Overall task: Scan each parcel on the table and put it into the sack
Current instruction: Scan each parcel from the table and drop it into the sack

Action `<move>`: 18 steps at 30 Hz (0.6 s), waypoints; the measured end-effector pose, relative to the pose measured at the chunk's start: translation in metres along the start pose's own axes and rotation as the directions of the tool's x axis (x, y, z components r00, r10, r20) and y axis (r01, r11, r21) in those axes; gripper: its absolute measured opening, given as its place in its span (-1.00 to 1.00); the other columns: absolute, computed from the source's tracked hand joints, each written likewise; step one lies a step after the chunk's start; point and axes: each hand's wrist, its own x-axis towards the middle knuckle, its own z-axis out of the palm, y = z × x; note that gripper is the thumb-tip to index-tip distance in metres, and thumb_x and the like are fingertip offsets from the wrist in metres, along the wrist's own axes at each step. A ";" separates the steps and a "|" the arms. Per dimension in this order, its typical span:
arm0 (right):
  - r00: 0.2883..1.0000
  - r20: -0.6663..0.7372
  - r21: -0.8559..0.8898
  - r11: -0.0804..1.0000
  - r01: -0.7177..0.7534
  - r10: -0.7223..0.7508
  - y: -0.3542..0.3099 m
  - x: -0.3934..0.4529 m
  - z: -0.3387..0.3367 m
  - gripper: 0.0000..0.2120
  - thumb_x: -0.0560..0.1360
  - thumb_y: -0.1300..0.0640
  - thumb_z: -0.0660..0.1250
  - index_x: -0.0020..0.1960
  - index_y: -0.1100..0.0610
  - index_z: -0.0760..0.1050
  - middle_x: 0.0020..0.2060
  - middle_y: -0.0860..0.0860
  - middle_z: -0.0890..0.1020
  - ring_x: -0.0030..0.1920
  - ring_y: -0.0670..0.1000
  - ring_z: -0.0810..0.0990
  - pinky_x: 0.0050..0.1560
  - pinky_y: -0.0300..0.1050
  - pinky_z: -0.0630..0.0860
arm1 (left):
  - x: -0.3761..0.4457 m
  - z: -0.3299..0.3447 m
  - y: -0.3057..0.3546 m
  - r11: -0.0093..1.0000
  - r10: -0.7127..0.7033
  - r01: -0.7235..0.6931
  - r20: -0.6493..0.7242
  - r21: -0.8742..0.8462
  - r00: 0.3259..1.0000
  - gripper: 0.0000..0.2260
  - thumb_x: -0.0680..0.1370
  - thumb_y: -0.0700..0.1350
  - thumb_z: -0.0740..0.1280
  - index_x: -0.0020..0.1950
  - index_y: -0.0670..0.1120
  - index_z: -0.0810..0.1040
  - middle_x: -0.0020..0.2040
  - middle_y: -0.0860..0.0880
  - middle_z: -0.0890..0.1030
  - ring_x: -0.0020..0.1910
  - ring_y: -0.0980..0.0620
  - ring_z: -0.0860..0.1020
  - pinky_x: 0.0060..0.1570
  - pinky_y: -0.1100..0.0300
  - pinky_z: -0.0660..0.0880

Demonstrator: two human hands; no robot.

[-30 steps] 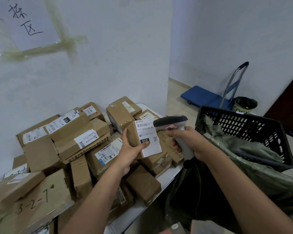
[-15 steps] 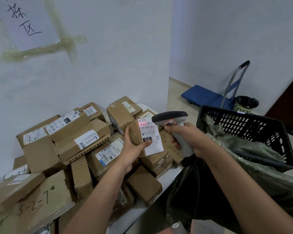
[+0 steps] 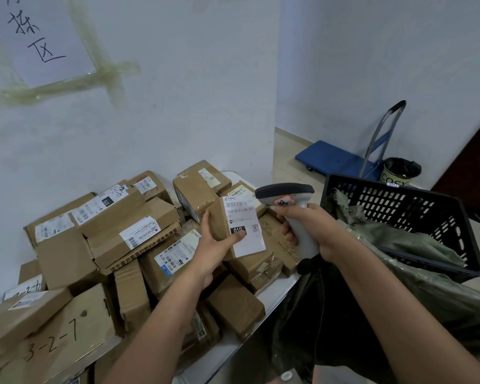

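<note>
A: Biggest first?
B: Table (image 3: 272,293), white top, piled with brown cardboard boxes from 9 to 12 o'clock. Its right edge runs diagonally, 6 toward 1 o'clock. Sack (image 3: 399,286), dark green, hangs open just beside that edge at 4 o'clock. Its cloth drapes over the black crate (image 3: 416,206) at 2 o'clock.
A: Writing?
B: Front box (image 3: 67,336) at 8 o'clock is hand-marked "3-2-7". Long box (image 3: 133,239) has Chinese print with "VIP" along its edge. A box (image 3: 277,239) below the scanner reads "MIORIO". Paper sign (image 3: 39,37) on the wall at 11 o'clock carries handwritten Chinese. Bin (image 3: 396,174) at 1 o'clock says "COSY".
A: The parcel?
B: Parcel (image 3: 219,225) is held up over the pile at centre, label (image 3: 243,225) facing the camera: "010-010-…", black "010" block. Remainder too blurred.
A: Hands?
B: Left hand (image 3: 214,245) grips the parcel, thumb pressed on the label, fingers behind. Right hand (image 3: 313,228) is wrapped round the scanner (image 3: 286,194) handle, head just beside the label's top.
A: Room?
B: Bare floor past the table corner, out to the blue trolley (image 3: 341,159) at 1 o'clock.
</note>
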 end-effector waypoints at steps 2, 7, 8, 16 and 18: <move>0.998 -0.052 0.043 0.999 -0.019 0.022 0.006 0.006 -0.014 -0.77 0.52 0.08 0.40 0.01 0.25 0.54 -0.40 0.12 0.59 -0.48 -0.02 0.51 -0.47 -0.21 0.46 | -0.006 -0.004 0.006 0.998 -0.007 0.008 0.024 -0.055 1.000 -0.09 0.42 0.03 0.53 0.56 0.31 -0.02 0.35 0.00 0.50 0.21 -0.04 0.54 -0.05 0.09 0.56; 0.964 -0.211 0.191 0.974 -0.123 0.163 0.042 0.019 -0.066 -0.82 0.55 0.08 0.37 -0.08 0.21 0.52 -0.43 0.10 0.57 -0.54 -0.07 0.49 -0.55 -0.28 0.43 | -0.020 0.008 0.027 0.994 -0.053 0.074 0.236 -0.084 0.970 -0.23 0.41 0.13 0.44 0.55 0.18 0.17 0.15 0.04 0.68 0.13 0.01 0.64 0.13 -0.06 0.58; 0.950 -0.239 0.206 0.967 -0.151 0.200 0.055 0.021 -0.078 -0.81 0.55 0.08 0.36 -0.10 0.20 0.52 -0.45 0.09 0.57 -0.55 -0.07 0.48 -0.55 -0.28 0.42 | -0.024 0.017 0.028 0.992 -0.070 0.097 0.285 -0.081 0.956 -0.28 0.41 0.13 0.43 0.52 0.15 0.23 0.15 0.04 0.69 0.13 0.02 0.65 0.15 -0.06 0.57; 0.747 -0.433 0.302 0.862 -0.407 0.504 0.171 0.002 -0.173 -0.79 0.57 0.08 0.35 -0.01 0.25 0.50 -0.33 0.16 0.62 -0.43 0.00 0.55 -0.47 -0.19 0.46 | -0.038 0.108 -0.015 0.884 -0.434 0.462 0.474 0.063 0.766 -0.59 0.51 0.11 0.37 0.33 0.05 0.52 0.15 -0.04 0.69 0.17 -0.05 0.62 0.16 -0.05 0.54; 0.712 -0.447 0.313 0.840 -0.443 0.542 0.193 -0.008 -0.192 -0.79 0.57 0.07 0.35 0.01 0.24 0.49 -0.25 0.16 0.61 -0.42 -0.01 0.55 -0.46 -0.18 0.45 | -0.037 0.130 -0.047 0.818 -0.533 0.569 0.490 0.090 0.689 -0.61 0.51 0.08 0.39 0.32 0.04 0.53 0.17 -0.07 0.68 0.21 -0.08 0.60 0.23 -0.11 0.50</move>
